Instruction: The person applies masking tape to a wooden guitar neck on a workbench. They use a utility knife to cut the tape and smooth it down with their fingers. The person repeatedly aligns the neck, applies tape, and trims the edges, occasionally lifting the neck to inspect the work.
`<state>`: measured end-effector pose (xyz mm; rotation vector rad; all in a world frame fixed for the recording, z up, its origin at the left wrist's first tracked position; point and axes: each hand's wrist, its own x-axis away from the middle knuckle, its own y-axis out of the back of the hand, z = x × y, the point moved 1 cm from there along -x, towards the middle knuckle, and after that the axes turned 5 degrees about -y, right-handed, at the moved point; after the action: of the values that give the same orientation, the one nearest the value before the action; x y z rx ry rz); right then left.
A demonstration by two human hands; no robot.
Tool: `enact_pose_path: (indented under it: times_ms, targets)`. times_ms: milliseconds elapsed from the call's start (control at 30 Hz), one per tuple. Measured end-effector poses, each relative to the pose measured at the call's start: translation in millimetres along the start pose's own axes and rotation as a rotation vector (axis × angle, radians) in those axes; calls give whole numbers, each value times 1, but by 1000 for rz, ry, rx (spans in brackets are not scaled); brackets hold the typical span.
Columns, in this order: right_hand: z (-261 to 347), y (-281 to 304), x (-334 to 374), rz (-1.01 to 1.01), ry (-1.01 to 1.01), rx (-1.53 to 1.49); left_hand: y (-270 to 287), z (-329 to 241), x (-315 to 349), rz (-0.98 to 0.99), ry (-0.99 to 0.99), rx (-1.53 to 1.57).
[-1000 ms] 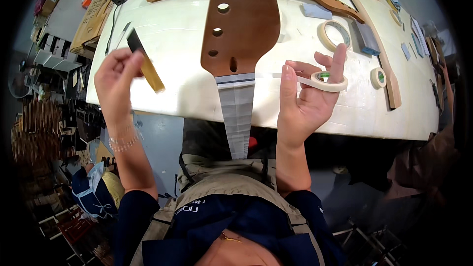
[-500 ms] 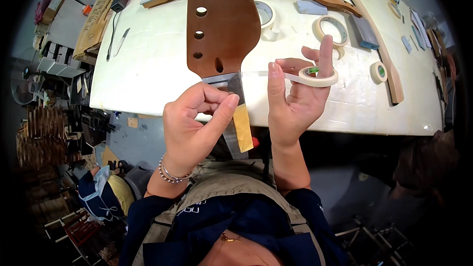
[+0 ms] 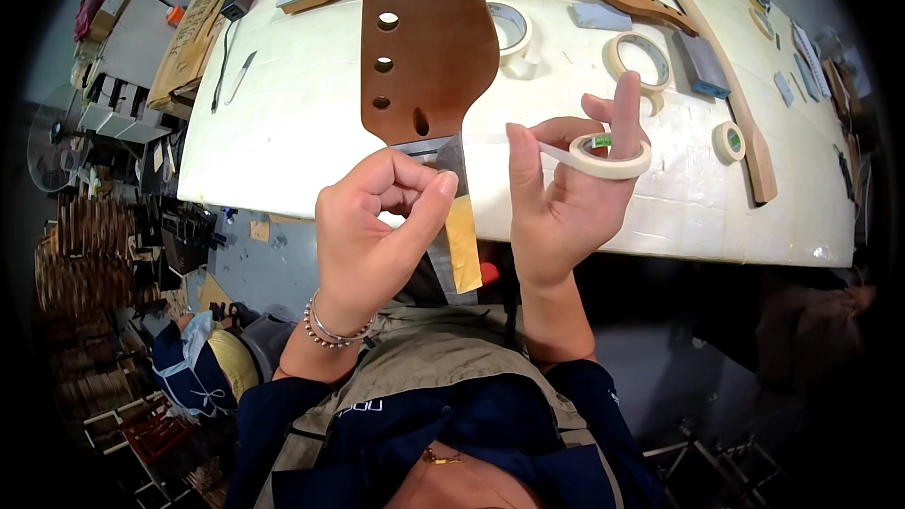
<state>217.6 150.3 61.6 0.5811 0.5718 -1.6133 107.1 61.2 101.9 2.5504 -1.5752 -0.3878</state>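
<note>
A brown guitar headstock with several round holes points away from me. Its neck, covered in grey and clear tape, runs toward my body and carries a yellow strip. My left hand is closed at the neck's left side, thumb and fingertips together by the top of the yellow strip; what they pinch is hidden. On the right, my right hand holds a narrow masking tape roll, its index finger through the ring. A thin tape length stretches from the roll past my thumb to the neck just below the headstock.
On the pale table lie a wide tape roll, another masking tape roll, a small roll and a grey block. A second guitar neck lies behind. A knife-like tool lies left.
My right thumb and the tape roll have shifted only slightly. The whole view has moved a little; the left hand keeps its grip beside the neck.
</note>
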Motion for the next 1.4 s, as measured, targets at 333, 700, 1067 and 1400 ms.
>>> enact_pose_path:
  times_ms: [333, 700, 1067, 1400]
  targets:
    - [33, 50, -2, 340, 295, 243, -3, 6, 2, -58, 23, 80]
    - [-78, 100, -105, 630, -34, 1238, 109, 121, -71, 22, -117, -460]
    - [-35, 53, -39, 261, -622, -769, 57, 65, -10, -409, -392, -182]
    - [38, 18, 30, 117, 82, -245, 6, 31, 20, -142, -493, -98]
